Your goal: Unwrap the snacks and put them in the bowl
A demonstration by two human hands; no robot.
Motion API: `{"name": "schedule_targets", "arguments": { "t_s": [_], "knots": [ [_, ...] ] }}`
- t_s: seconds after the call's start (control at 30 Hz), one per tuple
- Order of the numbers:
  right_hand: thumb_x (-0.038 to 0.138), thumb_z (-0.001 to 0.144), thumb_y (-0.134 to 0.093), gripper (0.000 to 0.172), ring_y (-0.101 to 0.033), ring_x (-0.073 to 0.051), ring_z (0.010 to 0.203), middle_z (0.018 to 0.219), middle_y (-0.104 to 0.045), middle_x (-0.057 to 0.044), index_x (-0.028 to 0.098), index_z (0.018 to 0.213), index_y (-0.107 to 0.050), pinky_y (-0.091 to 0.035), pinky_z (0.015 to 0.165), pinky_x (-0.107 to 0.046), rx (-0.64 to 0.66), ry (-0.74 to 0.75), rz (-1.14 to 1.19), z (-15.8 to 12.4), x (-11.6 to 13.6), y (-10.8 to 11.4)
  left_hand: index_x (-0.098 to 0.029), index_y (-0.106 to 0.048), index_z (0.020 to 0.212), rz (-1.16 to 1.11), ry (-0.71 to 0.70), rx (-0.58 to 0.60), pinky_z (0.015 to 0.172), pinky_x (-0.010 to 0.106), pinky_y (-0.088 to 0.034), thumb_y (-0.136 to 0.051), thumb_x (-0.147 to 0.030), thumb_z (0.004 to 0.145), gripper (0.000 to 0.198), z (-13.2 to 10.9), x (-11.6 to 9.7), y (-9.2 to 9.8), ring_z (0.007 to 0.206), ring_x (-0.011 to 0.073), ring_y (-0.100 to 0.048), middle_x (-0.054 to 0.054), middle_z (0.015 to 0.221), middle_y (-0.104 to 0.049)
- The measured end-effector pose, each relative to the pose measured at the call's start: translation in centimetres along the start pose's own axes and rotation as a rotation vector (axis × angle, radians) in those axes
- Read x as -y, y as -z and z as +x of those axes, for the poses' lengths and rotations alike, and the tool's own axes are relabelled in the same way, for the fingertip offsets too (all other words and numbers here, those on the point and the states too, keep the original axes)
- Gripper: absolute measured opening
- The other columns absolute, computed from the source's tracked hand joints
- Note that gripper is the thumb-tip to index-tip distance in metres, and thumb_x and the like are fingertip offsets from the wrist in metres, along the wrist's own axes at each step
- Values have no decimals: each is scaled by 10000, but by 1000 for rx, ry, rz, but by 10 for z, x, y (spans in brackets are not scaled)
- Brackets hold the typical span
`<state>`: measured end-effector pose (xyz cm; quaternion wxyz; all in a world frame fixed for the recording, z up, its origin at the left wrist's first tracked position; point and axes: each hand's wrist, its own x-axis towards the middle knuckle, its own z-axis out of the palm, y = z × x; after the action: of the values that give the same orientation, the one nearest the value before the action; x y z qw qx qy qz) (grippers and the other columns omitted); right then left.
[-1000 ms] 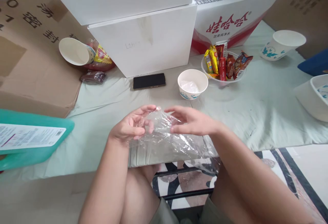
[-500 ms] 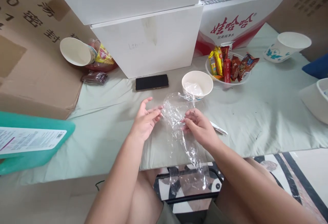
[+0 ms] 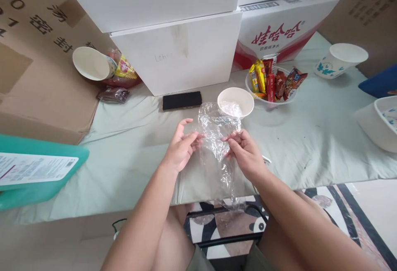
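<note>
Between my hands hangs a crumpled clear plastic bag (image 3: 218, 147), its lower end drooping past the table's front edge. My left hand (image 3: 182, 145) pinches the bag's left side between thumb and fingers, with the index finger raised. On the right side, my right hand (image 3: 243, 151) grips the same film with thumb and fingertips. Just beyond the bag stands a white paper bowl (image 3: 235, 101) with some clear plastic inside; the bag's upper part overlaps its near rim. A slim metallic or white item (image 3: 266, 159) lies partly hidden behind my right wrist.
A black phone (image 3: 182, 101) lies before stacked white boxes (image 3: 192, 60). Wrapped snacks fill a clear bowl (image 3: 273, 104). Paper cups (image 3: 339, 60) stand right; another cup (image 3: 93, 64) tilts by a cardboard box (image 3: 46, 97). A green jug (image 3: 43, 192) lies left; a white container (image 3: 376, 122) sits far right.
The bag's lower end has risen, and its top has spread out nearer the bowl. My left hand has shifted slightly right. The view has moved a little.
</note>
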<state>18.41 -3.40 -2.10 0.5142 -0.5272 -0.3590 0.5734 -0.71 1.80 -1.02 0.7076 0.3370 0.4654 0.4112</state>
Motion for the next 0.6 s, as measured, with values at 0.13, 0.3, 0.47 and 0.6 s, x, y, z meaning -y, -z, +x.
{"name": "schedule_targets", "arguments": {
  "t_s": [0.13,0.3,0.47,0.6],
  "knots": [
    [503,789,-691,391,-554,-72,440,988,-719,2,260,961,-438,-413,396,-226,-6,-57,-51,1,-2,3,-288,-509,1096,102,-145,-136,417,159,-333,-784,-349,755,442,2,-3,1,445,42,-498,-57,776,-708],
    [447,828,-638,313,-553,-72,414,1057,-730,-38,244,1004,-476,-361,386,-233,32,-78,-213,1,-9,5,-211,-644,894,246,-51,-192,374,159,-291,-762,-443,748,298,4,-3,4,543,52,-612,26,1075,-691],
    [396,868,-601,253,-611,-88,492,1101,-729,-56,240,1035,-494,-451,469,-257,85,-87,-239,-1,-10,3,-175,-688,839,334,16,-177,401,166,-306,-815,-500,703,374,8,4,4,601,84,-617,58,964,-701],
    [382,845,-666,330,-731,-184,829,1141,-716,-95,234,1090,-502,-562,666,-318,75,-41,-262,-2,-9,5,-173,-632,718,248,-32,-166,618,204,-501,-834,-358,667,279,9,5,3,794,140,-684,45,923,-721]
  ]
}}
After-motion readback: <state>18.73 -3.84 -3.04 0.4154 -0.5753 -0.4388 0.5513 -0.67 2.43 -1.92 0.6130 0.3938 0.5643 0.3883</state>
